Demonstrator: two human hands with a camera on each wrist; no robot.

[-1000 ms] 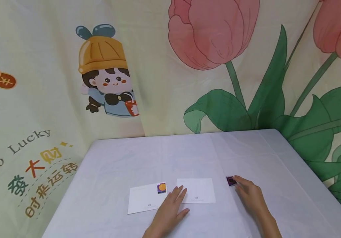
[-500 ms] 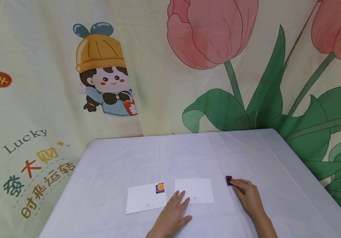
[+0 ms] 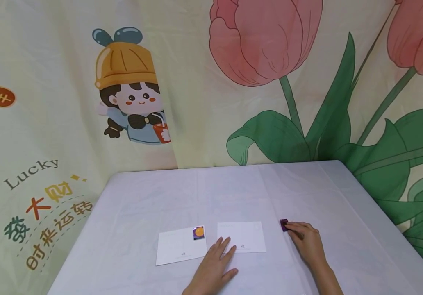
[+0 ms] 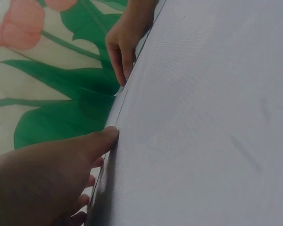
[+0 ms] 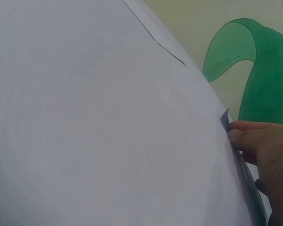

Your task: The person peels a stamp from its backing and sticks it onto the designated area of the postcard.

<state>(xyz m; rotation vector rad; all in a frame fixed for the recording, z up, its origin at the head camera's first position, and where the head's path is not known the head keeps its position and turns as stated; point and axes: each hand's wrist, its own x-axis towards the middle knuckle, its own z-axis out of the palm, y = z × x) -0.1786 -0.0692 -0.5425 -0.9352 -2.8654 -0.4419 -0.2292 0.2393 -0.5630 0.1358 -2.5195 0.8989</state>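
Note:
In the head view, two white postcards lie side by side on the table. The left postcard (image 3: 176, 246) carries a purple stamp with an orange disc (image 3: 198, 232) at its upper right corner. My left hand (image 3: 213, 266) lies with spread, straight fingers over the lower left corner of the right postcard (image 3: 246, 235). To the right of that postcard, my right hand (image 3: 307, 243) pinches a small dark purple stamp (image 3: 283, 225) between thumb and fingers, close over the cloth. A curled edge of this stamp (image 5: 225, 117) shows past the fingertips in the right wrist view.
A pale cloth covers the table (image 3: 160, 196). Behind it hangs a curtain (image 3: 193, 82) printed with tulips and a cartoon child. The table's far edge runs along the foot of this curtain.
My right fingers have shifted slightly left and cover more of the dark stamp, which has turned a little. My left fingers have spread and moved slightly right onto the right postcard.

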